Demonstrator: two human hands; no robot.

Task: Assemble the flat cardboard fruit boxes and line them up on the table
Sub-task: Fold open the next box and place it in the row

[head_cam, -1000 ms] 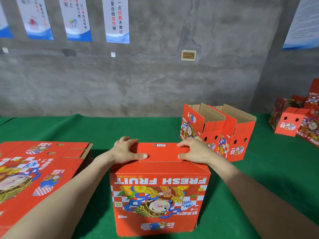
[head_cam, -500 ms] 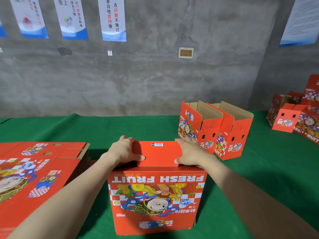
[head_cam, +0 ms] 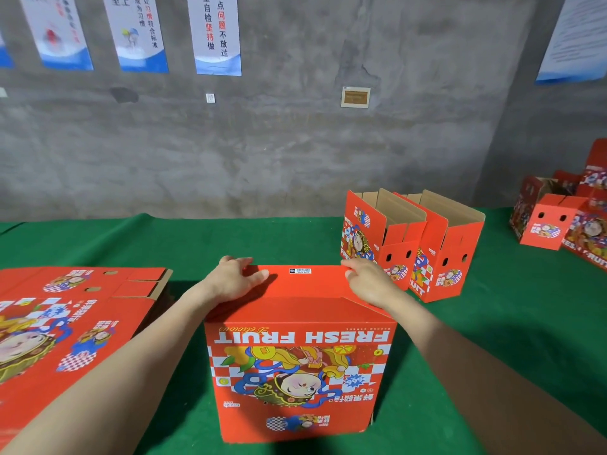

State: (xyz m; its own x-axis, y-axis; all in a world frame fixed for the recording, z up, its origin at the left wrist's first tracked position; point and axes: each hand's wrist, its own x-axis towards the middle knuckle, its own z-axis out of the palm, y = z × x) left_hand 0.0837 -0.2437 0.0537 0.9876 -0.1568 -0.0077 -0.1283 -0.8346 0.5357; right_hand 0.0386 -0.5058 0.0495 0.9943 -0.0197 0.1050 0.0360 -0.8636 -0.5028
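Observation:
A red fruit box (head_cam: 300,379) stands upside down on the green table (head_cam: 230,238) right in front of me, its "FRESH FRUIT" print inverted. On its top lies a red flap (head_cam: 305,284) with a small barcode label. My left hand (head_cam: 235,280) presses on the flap's left end, fingers spread over the far corner. My right hand (head_cam: 369,282) presses on the right end, fingertips at the far edge. A stack of flat red boxes (head_cam: 65,323) lies to the left. Two assembled boxes (head_cam: 414,244) stand open-topped side by side at the back right.
More red boxes (head_cam: 565,221) sit in a loose heap at the far right edge. A grey concrete wall with posters (head_cam: 216,34) runs behind the table. Green cloth shows between the flat stack, the box in front and the assembled pair.
The flap under both hands has gone down flatter onto the box's top. My hands slid outward along it towards its far corners. The view tilted slightly.

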